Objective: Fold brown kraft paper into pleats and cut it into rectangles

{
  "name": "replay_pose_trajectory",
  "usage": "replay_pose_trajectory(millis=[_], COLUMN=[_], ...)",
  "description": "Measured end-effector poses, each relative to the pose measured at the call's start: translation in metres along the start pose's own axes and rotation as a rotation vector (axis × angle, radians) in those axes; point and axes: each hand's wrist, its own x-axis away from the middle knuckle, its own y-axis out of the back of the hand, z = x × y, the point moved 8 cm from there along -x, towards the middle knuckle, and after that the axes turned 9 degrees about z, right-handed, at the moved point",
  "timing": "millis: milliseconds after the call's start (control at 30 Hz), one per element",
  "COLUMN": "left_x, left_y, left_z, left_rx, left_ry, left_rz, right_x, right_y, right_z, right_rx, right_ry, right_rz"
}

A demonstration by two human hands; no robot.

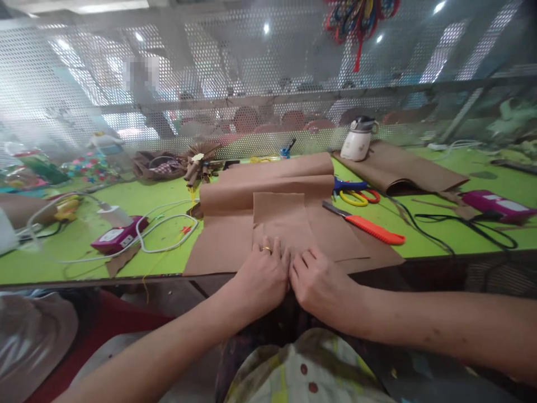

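Note:
A small rectangular piece of brown paper lies on larger brown paper sheets at the table's near edge. My left hand, with a ring on one finger, is bent over the small piece's near edge, fingertips resting on it. Right beside it, my right hand has curled fingers gripping the same edge; the thumbs are mostly hidden. Behind the small piece the large paper rises in rolled folds. An orange-handled utility knife lies on the paper to the right.
Scissors with yellow and orange handles lie beyond the knife. A white flask stands on folded brown paper. Purple power strips with cables sit left and right on the green table. A perforated screen runs behind.

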Motion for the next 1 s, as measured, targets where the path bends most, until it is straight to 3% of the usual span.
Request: replay_pose_trajectory(millis=[233, 433, 800, 900, 1000], left_x=[-0.001, -0.002, -0.002, -0.002, -0.002], left_y=[0.009, 0.007, 0.006, 0.006, 0.007], left_z=[-0.002, 0.002, -0.001, -0.003, -0.003], left_rx=[-0.025, -0.007, -0.002, -0.037, -0.051], left_ry=[-0.170, -0.107, -0.104, -0.105, -0.102], left_rz=[-0.011, -0.026, -0.009, -0.009, -0.006], right_x=[0.000, 0.017, 0.057, 0.061, 0.061], right_y=[0.008, 0.007, -0.009, 0.000, 0.020], right_z=[-0.006, -0.022, -0.044, -0.047, -0.053], right_rx=[0.045, 0.088, -0.034, -0.062, -0.090], right_ry=[0.062, 0.093, 0.138, 0.089, -0.055], right_rz=[0.006, -0.008, -0.095, -0.090, -0.115])
